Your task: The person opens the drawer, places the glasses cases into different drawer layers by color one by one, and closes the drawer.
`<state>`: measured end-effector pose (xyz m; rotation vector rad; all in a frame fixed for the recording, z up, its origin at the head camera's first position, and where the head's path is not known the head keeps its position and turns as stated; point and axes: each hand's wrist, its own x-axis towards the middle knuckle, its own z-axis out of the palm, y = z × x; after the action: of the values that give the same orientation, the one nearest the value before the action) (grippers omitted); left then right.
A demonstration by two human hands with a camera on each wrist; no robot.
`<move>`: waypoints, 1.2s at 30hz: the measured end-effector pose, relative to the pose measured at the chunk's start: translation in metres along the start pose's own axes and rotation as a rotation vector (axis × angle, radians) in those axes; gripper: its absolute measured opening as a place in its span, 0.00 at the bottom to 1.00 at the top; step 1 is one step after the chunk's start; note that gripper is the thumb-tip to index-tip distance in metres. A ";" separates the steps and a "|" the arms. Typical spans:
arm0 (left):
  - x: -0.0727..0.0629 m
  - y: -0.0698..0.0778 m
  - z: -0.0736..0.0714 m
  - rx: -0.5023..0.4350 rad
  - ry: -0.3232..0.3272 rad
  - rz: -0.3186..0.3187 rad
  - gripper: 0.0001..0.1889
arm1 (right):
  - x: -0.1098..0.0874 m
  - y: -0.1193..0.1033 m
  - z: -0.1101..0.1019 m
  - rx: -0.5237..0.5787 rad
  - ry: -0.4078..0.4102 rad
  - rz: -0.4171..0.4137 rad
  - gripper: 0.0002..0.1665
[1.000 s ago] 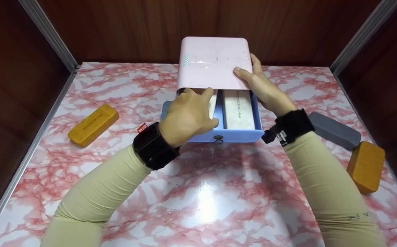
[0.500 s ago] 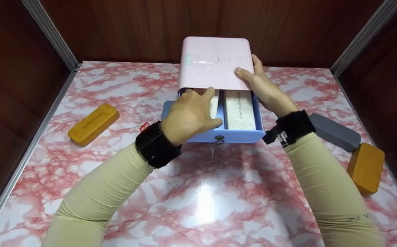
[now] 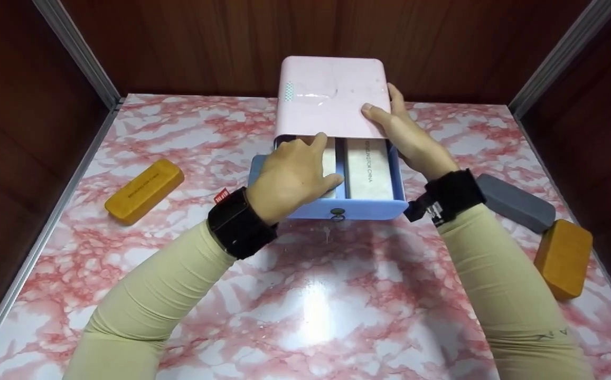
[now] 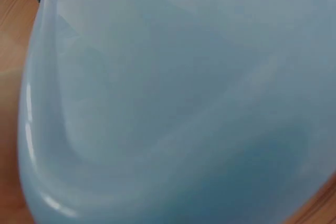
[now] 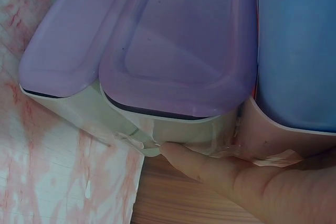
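Note:
A small cabinet with a pink top [image 3: 331,95] stands at the back of the table, its blue drawer [image 3: 397,210] pulled out toward me. Two white glasses cases lie in the drawer: the right one [image 3: 369,171] shows lettering, and the left one [image 3: 329,158] is partly covered by my left hand [image 3: 292,177]. That hand reaches over the left case, thumb stretched to the right; its other fingertips are hidden. My right hand [image 3: 411,134] holds the cabinet's right side, thumb on top. In the right wrist view one finger [image 5: 210,166] lies along the casing below purple drawer fronts [image 5: 178,51].
A mustard glasses case [image 3: 144,191] lies on the left. Near the right forearm are a grey case [image 3: 516,203] and another mustard case [image 3: 565,258]. Wooden panels [image 3: 305,37] enclose the marbled table [image 3: 305,295] at back and sides. A bluish edge [image 3: 256,168] juts out left of the cabinet.
The left white case, tilted before, now lies flatter in the drawer. My left hand has shifted slightly and its thumb now points out to the right. The right hand stays on the cabinet.

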<state>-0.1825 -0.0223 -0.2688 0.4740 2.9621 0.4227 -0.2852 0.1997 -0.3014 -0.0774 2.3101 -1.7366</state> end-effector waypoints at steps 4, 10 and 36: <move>-0.004 -0.003 -0.005 0.026 0.005 0.017 0.31 | 0.000 0.000 0.000 -0.005 0.003 -0.003 0.59; -0.017 -0.013 -0.014 0.006 0.110 0.140 0.27 | -0.001 0.000 0.000 0.004 -0.006 0.000 0.58; -0.077 -0.039 0.055 -0.497 0.328 0.526 0.06 | 0.001 0.001 0.000 -0.024 0.002 -0.009 0.58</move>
<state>-0.1128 -0.0683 -0.3270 1.2055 2.8104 1.3586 -0.2857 0.1999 -0.3029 -0.0905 2.3362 -1.7140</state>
